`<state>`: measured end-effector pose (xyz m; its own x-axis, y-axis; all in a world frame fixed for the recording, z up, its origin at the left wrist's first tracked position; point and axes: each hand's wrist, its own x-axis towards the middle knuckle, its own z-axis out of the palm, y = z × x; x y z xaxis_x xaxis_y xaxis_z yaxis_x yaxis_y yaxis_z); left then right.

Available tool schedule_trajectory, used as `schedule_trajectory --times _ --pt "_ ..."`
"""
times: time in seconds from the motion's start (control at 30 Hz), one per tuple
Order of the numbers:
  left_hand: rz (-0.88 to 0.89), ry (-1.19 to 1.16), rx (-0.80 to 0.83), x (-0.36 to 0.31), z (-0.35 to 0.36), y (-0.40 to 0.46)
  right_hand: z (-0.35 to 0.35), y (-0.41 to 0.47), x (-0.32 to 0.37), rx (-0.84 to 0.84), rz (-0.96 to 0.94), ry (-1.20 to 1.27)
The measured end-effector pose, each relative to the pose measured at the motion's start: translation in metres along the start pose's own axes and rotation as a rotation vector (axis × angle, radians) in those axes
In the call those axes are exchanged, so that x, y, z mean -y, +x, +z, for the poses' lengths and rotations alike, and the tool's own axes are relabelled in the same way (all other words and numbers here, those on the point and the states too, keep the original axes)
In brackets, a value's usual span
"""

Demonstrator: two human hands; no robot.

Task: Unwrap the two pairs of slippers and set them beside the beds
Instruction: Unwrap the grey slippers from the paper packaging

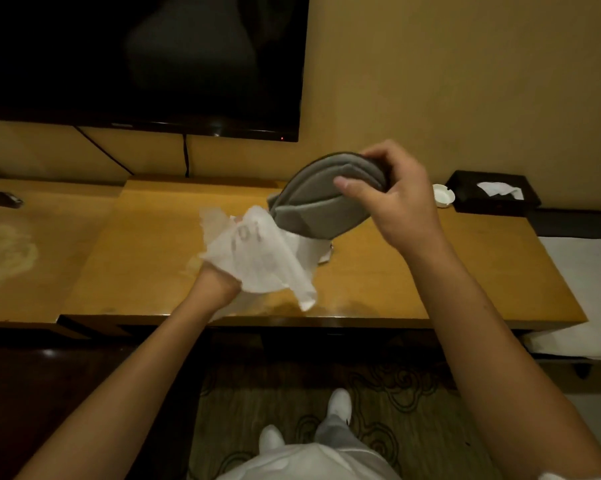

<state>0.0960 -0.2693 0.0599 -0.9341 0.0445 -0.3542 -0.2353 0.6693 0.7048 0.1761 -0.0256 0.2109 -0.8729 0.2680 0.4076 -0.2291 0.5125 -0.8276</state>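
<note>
At centre frame, above a wooden desk (430, 271), a person's right hand (399, 199) pinches a stacked pair of grey slippers (323, 202), thumb on top, their lower end inside a white wrapper (261, 258). The left hand (216, 282), below, clutches that wrapper. At upper right sit a white ashtray (442, 195) and black tissue box (493, 194).

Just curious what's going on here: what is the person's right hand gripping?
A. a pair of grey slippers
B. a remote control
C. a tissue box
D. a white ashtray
A: the right hand is closed around the grey slippers, pulling them out of the white wrapper that the left hand holds above the wooden desk.
</note>
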Motion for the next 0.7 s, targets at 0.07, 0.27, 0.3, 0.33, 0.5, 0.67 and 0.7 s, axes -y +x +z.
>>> schedule_trajectory --times 0.07,0.27,0.3,0.33,0.5,0.67,0.7 --pt "0.382 -0.136 0.071 -0.017 -0.019 0.009 0.001 -0.002 -0.004 -0.156 0.038 0.062" --pt "0.464 -0.186 0.115 -0.019 -0.054 0.037 -0.009 -0.009 -0.001 -0.639 -0.003 0.104" --pt "0.372 -0.081 0.018 -0.013 -0.059 0.045 -0.011 -0.01 0.002 -0.631 -0.057 0.047" --pt "0.306 0.059 -0.046 -0.01 -0.064 0.053 -0.013 -0.01 0.004 -0.603 -0.106 -0.011" --pt "0.49 0.242 -0.079 -0.043 -0.085 0.055 -0.003 -0.006 -0.003 -0.324 -0.198 -0.139" --pt "0.604 -0.096 0.243 -0.099 -0.035 -0.001 0.026 0.006 -0.007 -0.049 -0.062 0.099" --pt "0.484 -0.321 0.361 -0.102 -0.026 -0.011 0.029 0.009 -0.009 -0.038 -0.023 0.131"
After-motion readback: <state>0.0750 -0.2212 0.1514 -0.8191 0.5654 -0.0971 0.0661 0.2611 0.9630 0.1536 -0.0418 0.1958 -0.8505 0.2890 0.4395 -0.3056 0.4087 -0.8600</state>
